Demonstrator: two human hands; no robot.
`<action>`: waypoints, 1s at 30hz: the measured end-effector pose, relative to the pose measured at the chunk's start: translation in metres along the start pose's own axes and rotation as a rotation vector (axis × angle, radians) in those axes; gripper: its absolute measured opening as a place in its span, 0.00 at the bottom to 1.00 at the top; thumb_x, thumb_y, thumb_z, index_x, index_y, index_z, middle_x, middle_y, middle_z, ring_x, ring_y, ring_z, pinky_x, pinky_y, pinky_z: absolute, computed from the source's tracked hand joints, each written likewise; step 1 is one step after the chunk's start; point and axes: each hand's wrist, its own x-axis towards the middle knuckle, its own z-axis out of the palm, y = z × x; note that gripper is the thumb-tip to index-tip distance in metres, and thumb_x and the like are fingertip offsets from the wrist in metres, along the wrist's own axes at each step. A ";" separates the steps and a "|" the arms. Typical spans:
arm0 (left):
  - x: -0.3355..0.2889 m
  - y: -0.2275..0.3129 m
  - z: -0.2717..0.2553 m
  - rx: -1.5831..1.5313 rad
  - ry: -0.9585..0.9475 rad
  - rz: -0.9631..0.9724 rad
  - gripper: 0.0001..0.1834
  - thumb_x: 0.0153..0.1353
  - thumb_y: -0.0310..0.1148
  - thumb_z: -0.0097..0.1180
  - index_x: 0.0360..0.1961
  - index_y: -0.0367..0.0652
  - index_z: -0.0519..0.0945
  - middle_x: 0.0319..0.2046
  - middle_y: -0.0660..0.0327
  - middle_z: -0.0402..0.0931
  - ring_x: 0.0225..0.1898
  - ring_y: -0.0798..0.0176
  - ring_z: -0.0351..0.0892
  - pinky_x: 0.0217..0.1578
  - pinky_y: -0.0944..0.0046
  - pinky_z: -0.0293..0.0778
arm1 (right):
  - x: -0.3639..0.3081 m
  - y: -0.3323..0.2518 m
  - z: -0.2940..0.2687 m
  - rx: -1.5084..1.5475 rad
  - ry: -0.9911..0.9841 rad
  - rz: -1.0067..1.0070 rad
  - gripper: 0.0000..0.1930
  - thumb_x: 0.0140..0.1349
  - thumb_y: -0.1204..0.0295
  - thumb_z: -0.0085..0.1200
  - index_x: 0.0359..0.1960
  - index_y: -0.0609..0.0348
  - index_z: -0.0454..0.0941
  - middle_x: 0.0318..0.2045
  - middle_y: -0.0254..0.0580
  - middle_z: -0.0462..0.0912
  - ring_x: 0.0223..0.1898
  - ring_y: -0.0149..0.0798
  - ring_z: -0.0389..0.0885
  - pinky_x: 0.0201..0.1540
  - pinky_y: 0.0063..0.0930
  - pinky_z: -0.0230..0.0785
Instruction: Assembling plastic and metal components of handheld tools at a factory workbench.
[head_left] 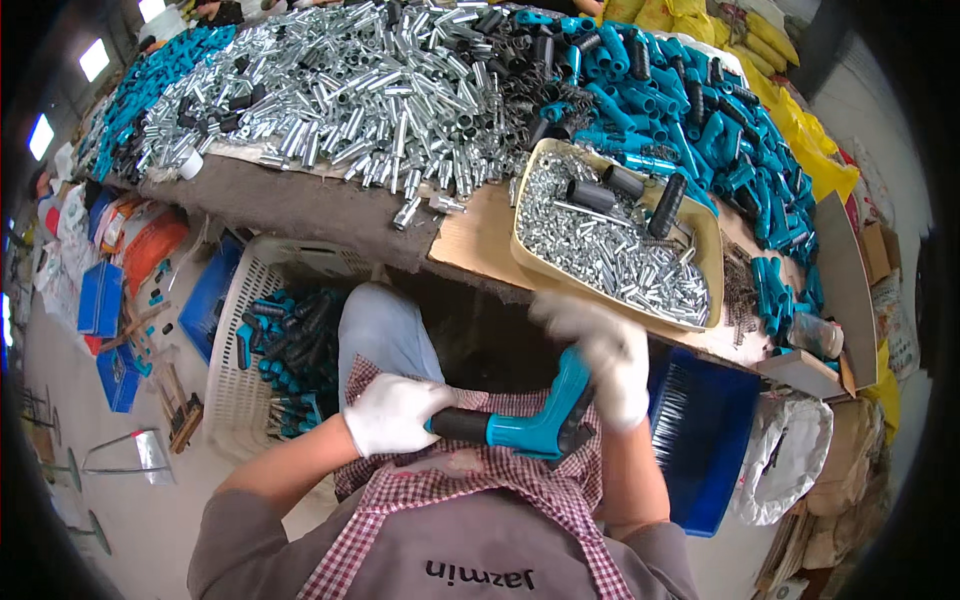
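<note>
Across my lap lies a teal plastic pistol-shaped piece (540, 415) with a black sleeve at one end and black parts along its handle. My left hand (395, 415), in a white glove, is closed around the end of the black sleeve. My gloved right hand (610, 365) is beside the piece's upper handle, its fingers smeared by motion; I cannot tell whether it grips. Just beyond it, a cream tray (522, 248) on the table's edge holds many small metal pins and several black sleeves.
The table carries heaps of shiny metal tubes (400, 110), teal housings (640, 100) and black springs (550, 105). A white perforated basket (228, 350) of teal and black pieces stands at my left. A blue bin (705, 430) is at my right, near a white sack (790, 455).
</note>
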 end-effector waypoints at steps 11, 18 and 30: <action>0.014 0.008 -0.031 0.382 0.103 0.016 0.10 0.49 0.39 0.63 0.32 0.51 0.80 0.21 0.59 0.78 0.24 0.55 0.82 0.28 0.53 0.77 | -0.003 0.051 -0.019 -0.570 -0.161 0.590 0.15 0.66 0.62 0.53 0.33 0.60 0.86 0.30 0.49 0.85 0.32 0.49 0.84 0.41 0.38 0.76; 0.072 0.018 -0.069 0.488 0.165 0.368 0.25 0.42 0.33 0.65 0.47 0.50 0.79 0.43 0.59 0.77 0.49 0.53 0.76 0.48 0.53 0.72 | -0.014 0.063 0.040 -0.064 -0.332 0.376 0.21 0.72 0.56 0.49 0.53 0.61 0.76 0.34 0.47 0.84 0.33 0.44 0.84 0.40 0.39 0.76; 0.116 -0.107 -0.092 -0.019 0.555 -0.550 0.22 0.56 0.40 0.65 0.49 0.39 0.82 0.42 0.49 0.84 0.43 0.49 0.85 0.46 0.54 0.78 | -0.024 0.042 0.042 -0.005 -0.074 0.383 0.28 0.66 0.59 0.56 0.63 0.62 0.69 0.35 0.44 0.81 0.35 0.33 0.80 0.43 0.31 0.74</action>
